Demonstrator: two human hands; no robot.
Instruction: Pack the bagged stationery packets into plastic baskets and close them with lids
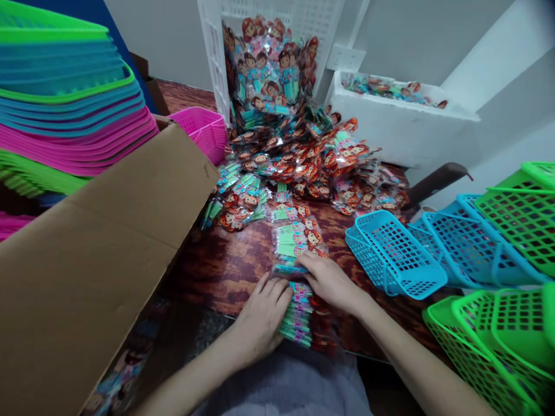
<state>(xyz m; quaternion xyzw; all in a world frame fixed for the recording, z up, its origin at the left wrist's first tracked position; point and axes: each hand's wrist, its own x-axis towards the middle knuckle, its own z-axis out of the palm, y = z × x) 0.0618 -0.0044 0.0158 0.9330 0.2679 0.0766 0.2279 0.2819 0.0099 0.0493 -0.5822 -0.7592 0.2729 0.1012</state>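
Observation:
A strip of clear plastic packets (291, 237) with printed cartoon heads and pale green sticks runs up the table in front of me. My right hand (327, 281) grips the strip at a fold, thumb and fingers closed on its right edge. On the left edge, my left hand (266, 309) has its fingers bent over the same strip, just below that fold. Nearer my body, a folded stack of packets (299, 323) lies under and beside my left fingers. The undersides of both hands are hidden.
Beyond the strip is a heap of packets (286, 156), spilling from a white crate (212, 63). A foam box (399, 124) stands behind right. Blue baskets (394, 254) and green baskets (485, 335) line the right; a cardboard box (108, 231) and stacked baskets (65, 98) fill the left.

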